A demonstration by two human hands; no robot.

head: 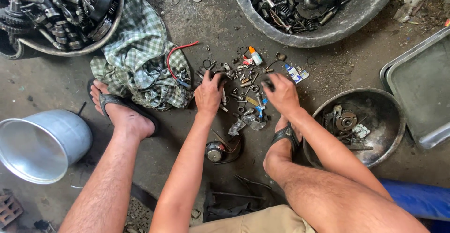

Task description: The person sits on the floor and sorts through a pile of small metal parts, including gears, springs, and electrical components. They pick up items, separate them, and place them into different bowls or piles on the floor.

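A scatter of small bolts, nuts and metal bits [243,81] lies on the dirty concrete floor between my feet. My left hand [208,94] is over its left side, fingers curled down onto a dark small part. My right hand [282,92] rests over the right side, fingertips closed on a small dark piece; what it is I cannot make out. A small white tube with an orange cap [255,56] lies at the far edge of the scatter. A round black part [220,151] sits on the floor nearer to me.
A checked green cloth [136,57] with a red wire [176,55] lies left. Tubs of greasy engine parts stand at top left [115,22] and top centre [328,34]. A metal bowl [389,120], flat tray [422,88] and aluminium pot [44,144] surround me.
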